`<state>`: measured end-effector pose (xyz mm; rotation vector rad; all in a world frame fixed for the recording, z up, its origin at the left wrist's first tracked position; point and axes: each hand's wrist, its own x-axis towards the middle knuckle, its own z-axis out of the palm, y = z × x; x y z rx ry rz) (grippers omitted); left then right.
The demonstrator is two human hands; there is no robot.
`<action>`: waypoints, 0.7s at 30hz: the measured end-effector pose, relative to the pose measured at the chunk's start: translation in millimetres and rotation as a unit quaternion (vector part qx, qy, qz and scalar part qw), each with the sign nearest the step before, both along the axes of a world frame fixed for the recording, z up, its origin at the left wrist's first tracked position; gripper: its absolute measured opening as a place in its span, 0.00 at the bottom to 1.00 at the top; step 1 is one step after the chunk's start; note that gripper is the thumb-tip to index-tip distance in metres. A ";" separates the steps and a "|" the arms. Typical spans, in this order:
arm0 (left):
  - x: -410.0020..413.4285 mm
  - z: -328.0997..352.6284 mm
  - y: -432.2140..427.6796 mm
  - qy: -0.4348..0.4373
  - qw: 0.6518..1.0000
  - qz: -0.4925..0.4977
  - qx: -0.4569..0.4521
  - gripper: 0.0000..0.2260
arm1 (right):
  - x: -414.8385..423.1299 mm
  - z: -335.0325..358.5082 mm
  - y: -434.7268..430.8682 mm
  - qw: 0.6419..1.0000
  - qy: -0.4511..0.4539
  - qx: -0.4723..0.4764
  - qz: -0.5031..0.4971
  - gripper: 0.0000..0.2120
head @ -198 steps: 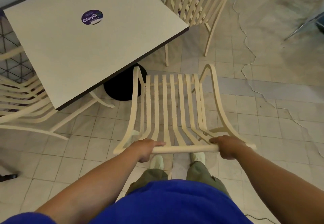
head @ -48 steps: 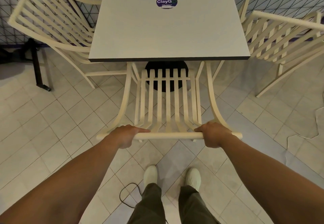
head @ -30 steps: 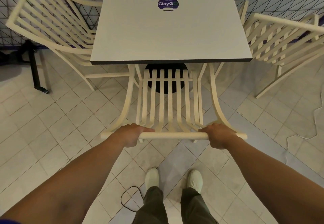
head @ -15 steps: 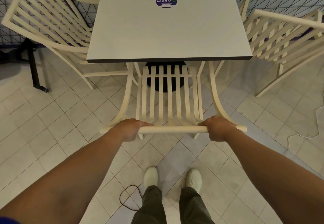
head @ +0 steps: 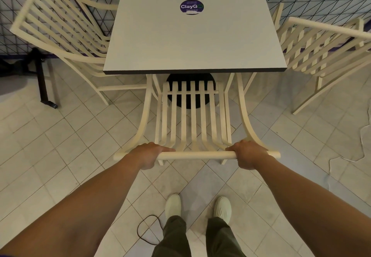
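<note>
A cream slatted chair stands in front of me, its seat front tucked just under the near edge of a grey square table. My left hand grips the left part of the chair's top rail. My right hand grips the right part of the same rail. Both sets of fingers curl over the rail. The table's black round base shows through the slats.
A second cream chair stands at the table's left and a third at its right. A black wire mesh wall runs behind. A black stand leg is at the left. Cables lie on the tiled floor near my feet and at the right.
The chair has slid forward, its seat now slightly under the table edge. Both hands keep the same grip on the top rail. Earlier it was turned in from the table's corner.
</note>
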<state>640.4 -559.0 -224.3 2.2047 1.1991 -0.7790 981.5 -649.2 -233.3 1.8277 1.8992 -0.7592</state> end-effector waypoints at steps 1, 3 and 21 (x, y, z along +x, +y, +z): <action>-1.1 0.2 -0.6 0.001 1.000 -0.002 0.001 0.42 | -1.4 -0.4 -1.3 1.000 -0.001 -0.003 0.001 0.27; -2.0 0.7 -1.8 -0.001 1.000 0.000 0.002 0.42 | -2.6 -0.9 -2.8 1.000 0.001 -0.002 0.002 0.27; -10.5 -4.1 -21.0 0.001 1.000 0.006 0.000 0.44 | -8.1 -0.7 -20.8 1.000 -0.005 0.005 0.006 0.28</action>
